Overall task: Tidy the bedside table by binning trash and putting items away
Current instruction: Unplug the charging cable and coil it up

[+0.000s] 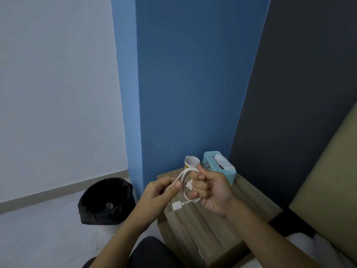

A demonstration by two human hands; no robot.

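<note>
A white USB cable (183,187) is looped between both hands above the wooden bedside table (249,207). My right hand (210,192) is closed around the coiled loops, fingers curled. My left hand (158,192) pinches a strand of the same cable between thumb and fingers. The white USB plug (174,206) dangles below the loops. Behind the hands a white mug (191,162) with a yellow label stands at the table's back edge, beside a light blue tissue box (219,167).
A bin lined with a black bag (106,202) stands on the pale floor left of the table. A blue wall pillar rises behind the table. A tan headboard (328,180) and white bedding lie at the right. My dark-clothed knee is at the bottom.
</note>
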